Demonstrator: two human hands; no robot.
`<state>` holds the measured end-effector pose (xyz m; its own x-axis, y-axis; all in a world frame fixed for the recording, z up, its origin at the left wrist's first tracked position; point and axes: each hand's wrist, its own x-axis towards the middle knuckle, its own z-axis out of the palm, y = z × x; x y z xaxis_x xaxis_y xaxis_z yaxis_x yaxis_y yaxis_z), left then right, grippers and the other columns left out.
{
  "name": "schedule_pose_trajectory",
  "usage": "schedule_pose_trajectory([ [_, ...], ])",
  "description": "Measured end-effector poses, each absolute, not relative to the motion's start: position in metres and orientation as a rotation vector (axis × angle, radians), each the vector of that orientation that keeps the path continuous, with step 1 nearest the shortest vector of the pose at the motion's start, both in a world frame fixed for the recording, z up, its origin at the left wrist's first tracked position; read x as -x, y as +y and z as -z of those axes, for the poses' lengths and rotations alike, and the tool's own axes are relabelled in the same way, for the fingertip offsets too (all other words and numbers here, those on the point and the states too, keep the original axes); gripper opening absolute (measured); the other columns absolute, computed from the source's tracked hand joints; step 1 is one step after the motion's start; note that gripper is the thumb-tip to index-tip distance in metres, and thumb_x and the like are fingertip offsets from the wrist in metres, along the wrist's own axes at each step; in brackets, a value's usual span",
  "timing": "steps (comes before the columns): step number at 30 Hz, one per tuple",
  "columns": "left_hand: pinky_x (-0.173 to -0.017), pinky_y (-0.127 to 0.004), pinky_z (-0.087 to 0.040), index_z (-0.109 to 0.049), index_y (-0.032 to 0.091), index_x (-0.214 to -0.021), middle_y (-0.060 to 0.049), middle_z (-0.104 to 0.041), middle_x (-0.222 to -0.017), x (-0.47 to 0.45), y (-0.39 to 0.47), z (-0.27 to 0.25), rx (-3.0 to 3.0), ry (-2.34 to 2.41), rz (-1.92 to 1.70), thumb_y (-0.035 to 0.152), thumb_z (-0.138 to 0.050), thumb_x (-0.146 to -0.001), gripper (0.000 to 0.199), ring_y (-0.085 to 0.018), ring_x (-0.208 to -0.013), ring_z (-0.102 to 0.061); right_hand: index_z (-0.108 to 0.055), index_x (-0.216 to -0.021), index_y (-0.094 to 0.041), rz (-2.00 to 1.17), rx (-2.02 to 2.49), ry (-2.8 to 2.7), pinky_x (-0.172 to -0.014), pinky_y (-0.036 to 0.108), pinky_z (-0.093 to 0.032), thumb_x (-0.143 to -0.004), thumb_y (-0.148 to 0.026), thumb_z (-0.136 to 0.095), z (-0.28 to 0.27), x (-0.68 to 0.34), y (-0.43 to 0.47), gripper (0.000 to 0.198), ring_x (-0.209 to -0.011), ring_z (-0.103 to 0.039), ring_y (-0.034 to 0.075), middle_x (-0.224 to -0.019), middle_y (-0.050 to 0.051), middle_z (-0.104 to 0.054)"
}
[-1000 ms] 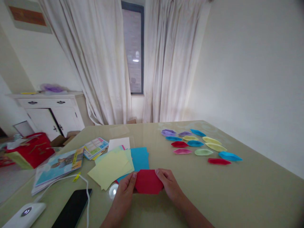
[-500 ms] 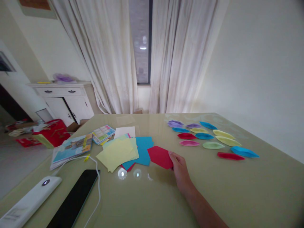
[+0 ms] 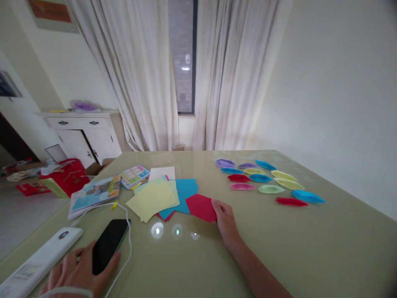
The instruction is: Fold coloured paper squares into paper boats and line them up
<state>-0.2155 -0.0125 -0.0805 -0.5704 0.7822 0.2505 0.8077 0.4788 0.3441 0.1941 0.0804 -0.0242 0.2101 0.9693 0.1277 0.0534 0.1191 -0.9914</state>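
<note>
Thumb and fingers of my right hand [image 3: 227,221] pinch the right end of a red folded paper [image 3: 201,207], a flat piece with pointed corners held just above the table. Its left tip overlaps the blue paper sheets [image 3: 187,192] in view. At the lower left, my left hand [image 3: 79,269] spans the near part of a black smartphone [image 3: 110,242], thumb along the right edge and fingers along the left. The phone's near end is hidden under the palm. Yellow paper sheets [image 3: 155,198] lie fanned out beside the blue ones.
Several folded paper boats [image 3: 260,178] in mixed colours lie in loose rows at the right. A white power bank [image 3: 40,260] with a white cable [image 3: 129,244] is left of the phone. Booklets [image 3: 94,194] are stacked at the table's left edge. A wall rises on the right.
My left hand has come in from the bottom left onto the phone. The red folded paper, still in my right hand, has shifted slightly left. The view has moved a little.
</note>
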Motion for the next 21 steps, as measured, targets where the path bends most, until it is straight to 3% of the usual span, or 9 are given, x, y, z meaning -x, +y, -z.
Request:
schedule_pose_trajectory([
  [3, -0.105, -0.055, -0.046, -0.068, 0.029, -0.117, -0.005, -0.081, -0.113, 0.237, -0.003, 0.090, 1.556, -2.519, 0.505, 0.082, -0.040, -0.083, 0.069, -0.044, -0.125, -0.064, -0.057, -0.065, -0.021, -0.939, 1.240, -1.150, -0.052, 0.027, -0.032, -0.088, -0.065, -0.061, 0.025, -0.196, 0.081, 0.050, -0.059, -0.041, 0.016, -0.061, 0.000, -0.049],
  [11, -0.095, -0.047, -0.050, -0.063, 0.029, -0.111, -0.006, -0.082, -0.101, 0.251, 0.001, 0.074, 1.705, -2.600, 0.554, 0.081, -0.056, -0.075, 0.063, -0.040, -0.106, -0.071, -0.056, -0.064, -0.021, -0.942, 1.226, -1.200, -0.054, 0.028, -0.032, -0.090, -0.065, -0.059, 0.025, -0.191, 0.080, 0.051, -0.060, -0.041, 0.016, -0.061, -0.001, -0.048],
  [17, -0.098, -0.049, -0.051, -0.065, 0.019, -0.120, -0.015, -0.077, -0.113, 0.241, -0.004, 0.065, 1.725, -2.571, 0.536, 0.081, -0.045, -0.080, 0.077, -0.040, -0.110, -0.070, -0.057, -0.066, -0.020, -0.926, 1.225, -1.230, -0.054, 0.028, -0.031, -0.093, -0.061, -0.055, 0.025, -0.191, 0.078, 0.049, -0.059, -0.041, 0.016, -0.062, -0.001, -0.049],
  [21, -0.103, -0.051, -0.050, -0.067, 0.015, -0.125, -0.017, -0.074, -0.118, 0.239, -0.004, 0.059, 1.736, -2.633, 0.525, 0.082, -0.048, -0.077, 0.085, -0.043, -0.114, -0.070, -0.056, -0.064, -0.019, -0.909, 1.221, -1.248, -0.056, 0.028, -0.031, -0.092, -0.062, -0.056, 0.024, -0.192, 0.079, 0.051, -0.060, -0.040, 0.016, -0.062, -0.001, -0.047],
])
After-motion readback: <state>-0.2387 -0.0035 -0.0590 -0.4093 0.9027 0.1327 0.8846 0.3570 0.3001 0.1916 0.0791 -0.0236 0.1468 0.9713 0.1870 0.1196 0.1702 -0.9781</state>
